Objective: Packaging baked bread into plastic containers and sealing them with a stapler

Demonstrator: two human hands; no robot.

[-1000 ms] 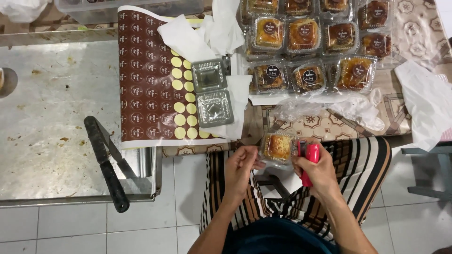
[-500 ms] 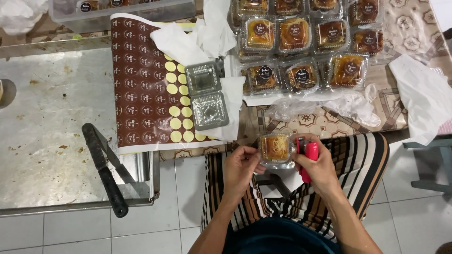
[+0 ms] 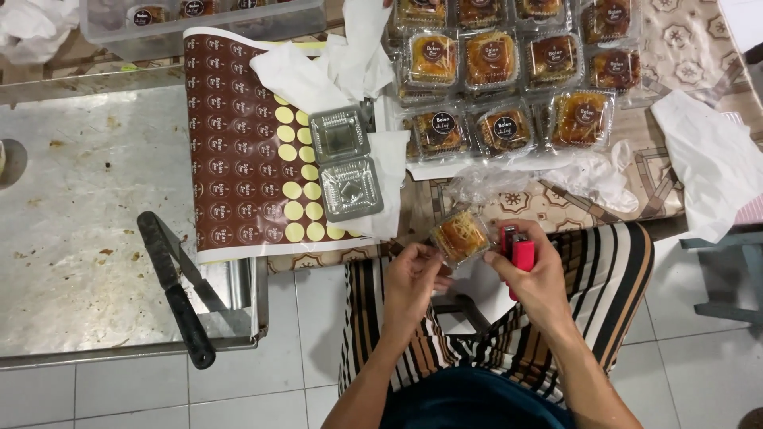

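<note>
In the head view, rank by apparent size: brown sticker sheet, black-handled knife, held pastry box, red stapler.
1. brown sticker sheet
2. black-handled knife
3. held pastry box
4. red stapler, partly hidden by the right hand, so unsure against the box.

Clear glossy plastic box, glossy red stapler, probably plastic, scuffed dull metal table.

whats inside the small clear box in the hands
Inside the small clear box, held by the left hand, sits a golden-brown pastry topped with pale shreds. The fingers and the red stapler in the right hand hide its edges and underside.
</note>
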